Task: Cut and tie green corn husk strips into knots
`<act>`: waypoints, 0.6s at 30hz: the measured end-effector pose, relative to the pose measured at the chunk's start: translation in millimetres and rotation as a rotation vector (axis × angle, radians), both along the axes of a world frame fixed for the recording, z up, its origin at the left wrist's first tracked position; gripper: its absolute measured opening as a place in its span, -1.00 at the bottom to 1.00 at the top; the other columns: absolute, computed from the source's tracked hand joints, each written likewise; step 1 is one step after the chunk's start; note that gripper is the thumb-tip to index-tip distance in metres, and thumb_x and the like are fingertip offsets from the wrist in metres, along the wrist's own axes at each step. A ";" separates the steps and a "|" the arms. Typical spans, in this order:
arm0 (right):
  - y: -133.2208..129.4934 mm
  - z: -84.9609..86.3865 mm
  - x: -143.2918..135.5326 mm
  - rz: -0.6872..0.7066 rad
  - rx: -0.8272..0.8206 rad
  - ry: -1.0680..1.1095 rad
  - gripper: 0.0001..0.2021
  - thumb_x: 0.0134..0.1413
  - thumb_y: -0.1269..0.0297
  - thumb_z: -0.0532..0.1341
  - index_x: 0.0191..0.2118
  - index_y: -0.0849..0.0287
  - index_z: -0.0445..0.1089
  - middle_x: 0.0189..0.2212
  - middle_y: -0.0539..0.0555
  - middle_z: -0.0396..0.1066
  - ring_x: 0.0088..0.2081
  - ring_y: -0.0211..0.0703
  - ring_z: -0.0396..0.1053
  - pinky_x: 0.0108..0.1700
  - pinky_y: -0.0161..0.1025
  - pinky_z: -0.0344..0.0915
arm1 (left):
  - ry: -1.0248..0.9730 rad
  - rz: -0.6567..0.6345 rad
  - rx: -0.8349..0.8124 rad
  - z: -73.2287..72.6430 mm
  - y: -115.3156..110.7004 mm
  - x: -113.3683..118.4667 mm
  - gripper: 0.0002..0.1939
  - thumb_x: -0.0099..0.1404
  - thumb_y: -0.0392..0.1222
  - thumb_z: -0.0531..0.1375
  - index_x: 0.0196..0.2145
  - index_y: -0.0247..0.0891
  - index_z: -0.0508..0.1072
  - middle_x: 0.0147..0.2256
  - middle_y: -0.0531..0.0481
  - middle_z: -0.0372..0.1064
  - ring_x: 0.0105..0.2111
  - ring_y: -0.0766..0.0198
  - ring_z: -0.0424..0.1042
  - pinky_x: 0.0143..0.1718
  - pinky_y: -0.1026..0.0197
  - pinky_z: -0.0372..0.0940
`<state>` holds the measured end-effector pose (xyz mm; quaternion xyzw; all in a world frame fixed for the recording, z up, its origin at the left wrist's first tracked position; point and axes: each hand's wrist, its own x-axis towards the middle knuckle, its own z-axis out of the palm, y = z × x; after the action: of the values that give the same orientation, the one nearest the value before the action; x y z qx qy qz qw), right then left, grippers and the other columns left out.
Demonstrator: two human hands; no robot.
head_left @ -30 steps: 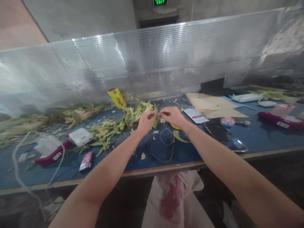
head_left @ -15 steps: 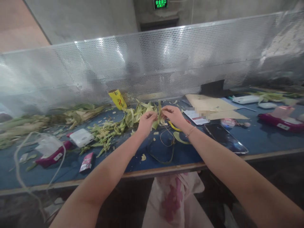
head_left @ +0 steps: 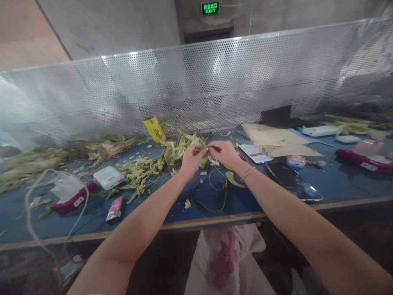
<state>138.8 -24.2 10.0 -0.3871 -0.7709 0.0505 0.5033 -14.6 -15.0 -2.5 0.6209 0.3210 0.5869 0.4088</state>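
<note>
Fingertips of the left hand (head_left: 193,157) and right hand (head_left: 225,154) now meet, where half a second earlier a narrow gap stands between them; the view also shifts slightly, carrying the whole bench with it. Little else appears to change.

Grasp: each hand is pinched thumb to finger, both seemingly on one pale green leaf strip (head_left: 203,162). Exact contact is hidden by the fingers. Neither hand looks released; neither is a fist.

Position: strip sits at the junction of the fingertips, above the blue table (head_left: 245,205) and at the right end of the leaf heap (head_left: 173,151). Key relation: its visible part hangs just below the pinch, closer to the left hand, with the right hand coming in from the far right side.

Orientation: long axis appears to run roughly far to near, crossing the line between the two hands. Lower end points down and toward the near edge; upper end is lost among fingers and heap, so its direction cannot be told.

Near side of the hands: a thin cord loop (head_left: 218,189) and a larger dark loop (head_left: 211,210) lie on the table, with a curved leaf piece (head_left: 235,180) to their right.
</note>
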 end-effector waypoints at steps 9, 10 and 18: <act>2.7 0.7 0.9 0.068 -0.034 0.126 -0.80 0.02 0.38 0.09 -0.34 0.18 0.48 -0.35 0.09 0.51 -0.35 -0.20 0.43 -0.30 -0.29 0.35 | 0.020 0.074 0.121 3.2 -1.4 0.1 -0.81 0.01 -0.18 0.30 -0.39 -0.27 0.43 -0.40 0.03 0.43 -0.35 0.32 0.45 -0.16 0.16 0.36; 2.6 0.5 1.1 0.089 -0.045 0.143 -0.79 0.03 0.36 0.09 -0.33 0.17 0.48 -0.35 0.08 0.51 -0.35 -0.20 0.44 -0.30 -0.29 0.36 | 0.045 0.104 0.149 3.2 -0.6 -0.7 -0.82 0.01 -0.18 0.30 -0.39 -0.27 0.44 -0.40 0.02 0.43 -0.35 0.32 0.44 -0.17 0.16 0.36; -0.5 -0.6 0.1 0.106 -0.088 0.190 -0.83 0.02 0.27 0.17 -0.32 0.16 0.50 -0.39 0.05 0.53 -0.36 -0.19 0.45 -0.27 -0.27 0.35 | 0.135 0.135 0.295 1.0 4.4 -6.5 -0.83 0.02 -0.20 0.29 -0.38 -0.25 0.45 -0.34 -0.01 0.42 -0.32 0.32 0.44 -0.22 0.19 0.37</act>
<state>139.0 -24.6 9.4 -0.3611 -0.7360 0.1474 0.5533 -21.1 -10.6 -1.5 0.6891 0.2992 0.6106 0.2504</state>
